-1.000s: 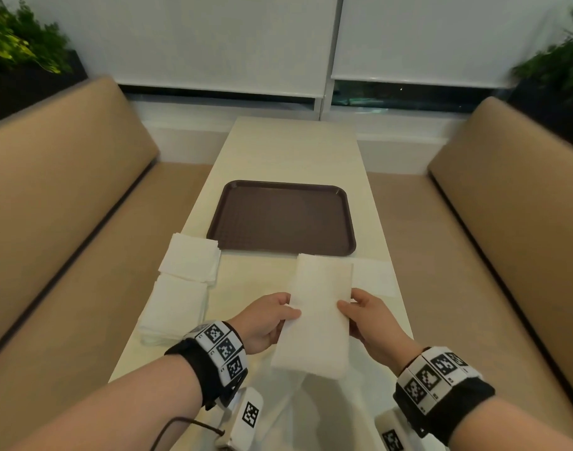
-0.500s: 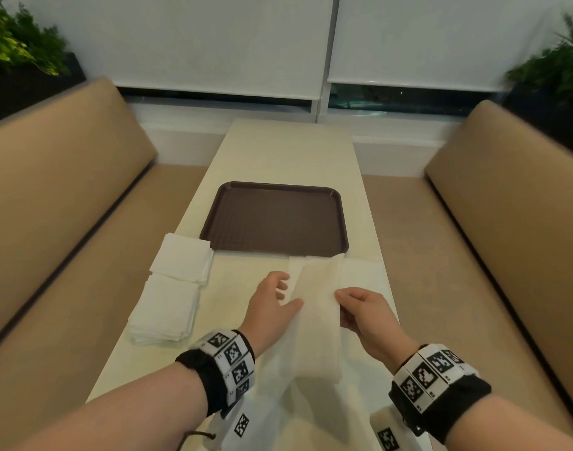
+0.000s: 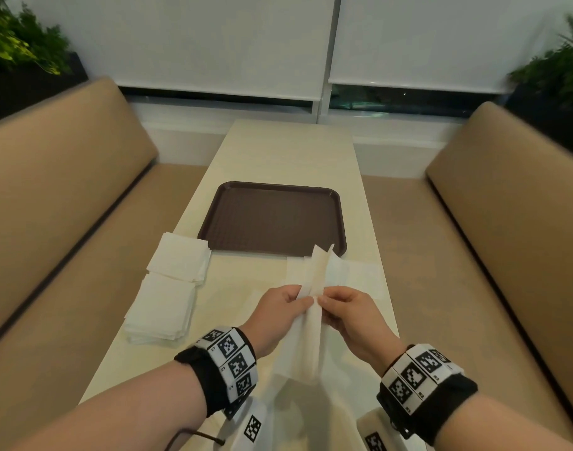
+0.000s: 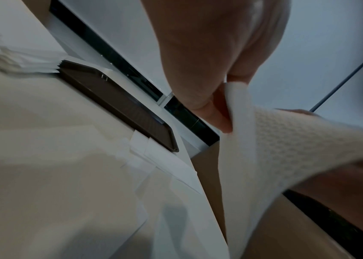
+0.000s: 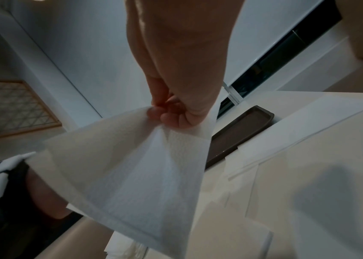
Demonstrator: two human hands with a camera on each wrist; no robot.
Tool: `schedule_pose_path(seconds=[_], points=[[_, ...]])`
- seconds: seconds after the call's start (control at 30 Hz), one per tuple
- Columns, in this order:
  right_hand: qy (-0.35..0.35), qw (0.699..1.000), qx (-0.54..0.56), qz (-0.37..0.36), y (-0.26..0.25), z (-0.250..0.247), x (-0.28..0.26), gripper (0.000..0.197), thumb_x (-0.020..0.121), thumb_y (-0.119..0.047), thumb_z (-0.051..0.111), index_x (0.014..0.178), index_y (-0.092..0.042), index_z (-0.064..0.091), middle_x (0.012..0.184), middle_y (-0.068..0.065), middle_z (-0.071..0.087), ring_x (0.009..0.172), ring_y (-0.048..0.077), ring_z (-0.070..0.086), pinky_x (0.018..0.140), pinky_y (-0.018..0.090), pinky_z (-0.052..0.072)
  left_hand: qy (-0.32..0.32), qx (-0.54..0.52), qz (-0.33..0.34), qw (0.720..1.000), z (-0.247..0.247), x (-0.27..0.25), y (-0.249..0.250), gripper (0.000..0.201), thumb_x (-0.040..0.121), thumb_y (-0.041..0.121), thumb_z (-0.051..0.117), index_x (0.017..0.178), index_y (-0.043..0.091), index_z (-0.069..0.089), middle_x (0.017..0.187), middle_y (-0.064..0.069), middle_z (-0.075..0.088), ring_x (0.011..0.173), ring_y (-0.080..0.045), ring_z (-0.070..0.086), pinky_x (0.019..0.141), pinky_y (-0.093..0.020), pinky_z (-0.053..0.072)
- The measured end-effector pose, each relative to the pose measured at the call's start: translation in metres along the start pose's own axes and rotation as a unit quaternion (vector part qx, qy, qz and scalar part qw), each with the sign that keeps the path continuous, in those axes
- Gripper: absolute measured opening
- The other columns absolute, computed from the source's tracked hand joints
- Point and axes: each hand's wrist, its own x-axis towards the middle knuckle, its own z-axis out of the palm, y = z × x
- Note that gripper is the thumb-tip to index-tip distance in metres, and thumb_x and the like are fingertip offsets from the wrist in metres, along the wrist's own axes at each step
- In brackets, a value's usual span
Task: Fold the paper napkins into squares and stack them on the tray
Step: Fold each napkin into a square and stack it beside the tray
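Note:
A white paper napkin (image 3: pixel 313 323) is lifted above the table, folded lengthwise along its middle into a narrow strip. My left hand (image 3: pixel 283 307) pinches its left layer and my right hand (image 3: pixel 339 307) pinches its right layer, the two hands almost touching. The left wrist view shows fingers pinching the embossed napkin (image 4: pixel 287 149). In the right wrist view fingertips pinch the napkin (image 5: pixel 143 175) at its upper edge. The brown tray (image 3: pixel 233 219) lies bare just beyond the hands. A flat napkin (image 3: pixel 360 275) lies on the table under the raised one.
Two piles of white napkins (image 3: pixel 168 288) sit at the table's left edge, near the tray's front left corner. More paper (image 3: pixel 311 415) lies near the front table edge. Tan benches (image 3: pixel 51 222) flank the narrow cream table (image 3: pixel 288 151).
The napkin was held flat and wide between both hands. My hands have come together and the napkin has closed lengthwise into a narrow strip.

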Motion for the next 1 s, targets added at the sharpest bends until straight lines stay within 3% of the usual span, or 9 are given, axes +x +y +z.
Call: schedule_pose_path(seconds=[0.2,0.33,0.43,0.6,0.67,0.77,0.83,0.93,1.0], points=[[-0.002,0.998,0.068,0.015,0.003,-0.010,0.002,0.020,0.092,0.002,0.053,0.105,0.009,0.066,0.097,0.020,0.070,0.082,0.024,0.066,0.076,0.030,0.057,0.027,-0.036,-0.030,0.999,-0.008,-0.001,0.000,0.022,0.098,0.014,0.049,0.102,0.006,0.070,0.102,-0.016,0.071,0.084,-0.024,0.066,0.083,-0.042,0.054],[0.066,0.995,0.073,0.035,0.008,-0.026,0.003,0.015,0.090,0.004,0.054,0.086,-0.001,0.068,0.076,0.008,0.069,0.063,0.015,0.061,0.057,0.021,0.052,0.075,-0.053,-0.041,0.995,-0.025,0.004,-0.003,0.022,0.099,0.013,0.048,0.101,0.007,0.069,0.098,-0.013,0.072,0.082,-0.024,0.067,0.076,-0.038,0.055],[0.099,0.991,0.053,0.067,0.019,-0.039,0.004,0.020,0.089,0.003,0.055,0.075,-0.007,0.065,0.073,0.006,0.063,0.062,0.016,0.054,0.059,0.024,0.048,0.093,-0.056,-0.047,0.993,-0.038,0.005,-0.008,0.023,0.099,0.012,0.047,0.101,0.006,0.069,0.093,-0.011,0.072,0.078,-0.023,0.068,0.071,-0.033,0.055],[0.119,0.986,0.027,0.118,0.041,-0.052,0.009,0.012,0.088,0.001,0.054,0.086,-0.002,0.065,0.082,0.013,0.057,0.071,0.023,0.048,0.064,0.030,0.047,0.100,-0.005,-0.051,0.994,-0.045,0.007,-0.020,0.022,0.097,0.012,0.049,0.097,0.007,0.070,0.096,-0.015,0.071,0.082,-0.027,0.067,0.080,-0.044,0.055],[0.124,0.982,0.010,0.142,0.048,-0.054,0.010,0.011,0.088,0.002,0.054,0.083,-0.003,0.062,0.076,0.012,0.055,0.066,0.021,0.048,0.063,0.030,0.046,0.109,0.039,-0.050,0.992,-0.046,0.011,-0.026,0.022,0.096,0.014,0.049,0.094,0.003,0.069,0.092,-0.018,0.070,0.080,-0.028,0.065,0.079,-0.045,0.054],[0.120,0.972,-0.057,0.192,0.064,-0.060,0.007,0.020,0.085,0.006,0.055,0.071,-0.008,0.051,0.065,0.009,0.047,0.051,0.018,0.043,0.050,0.025,0.041,0.105,0.205,-0.022,0.973,-0.048,0.013,-0.030,0.027,0.095,0.015,0.046,0.073,0.003,0.055,0.071,-0.012,0.053,0.067,-0.021,0.050,0.062,-0.031,0.041],[0.105,0.960,-0.140,0.218,0.073,-0.059,0.005,0.015,0.079,0.000,0.061,0.082,-0.009,0.050,0.074,0.012,0.049,0.057,0.021,0.047,0.052,0.026,0.042,0.065,0.330,-0.010,0.942,-0.041,0.010,-0.031,0.030,0.097,0.014,0.041,0.069,0.006,0.048,0.068,-0.006,0.047,0.064,-0.019,0.044,0.055,-0.027,0.030],[0.105,0.915,-0.347,0.178,0.079,-0.054,0.003,0.020,0.081,-0.012,0.064,0.097,-0.012,0.053,0.084,0.004,0.052,0.068,0.016,0.049,0.057,0.023,0.040,-0.011,0.403,-0.034,0.914,-0.022,0.007,-0.039,0.037,0.101,0.024,0.037,0.067,0.012,0.048,0.069,-0.002,0.050,0.072,-0.023,0.050,0.058,-0.030,0.032],[0.115,0.899,-0.397,0.147,0.078,-0.049,0.003,0.019,0.081,-0.014,0.063,0.095,-0.004,0.057,0.081,0.002,0.054,0.068,0.016,0.050,0.059,0.026,0.041,-0.051,0.379,-0.089,0.920,-0.011,0.008,-0.052,0.046,0.102,0.042,0.032,0.080,0.014,0.062,0.085,-0.004,0.061,0.088,-0.026,0.059,0.074,-0.028,0.042]])
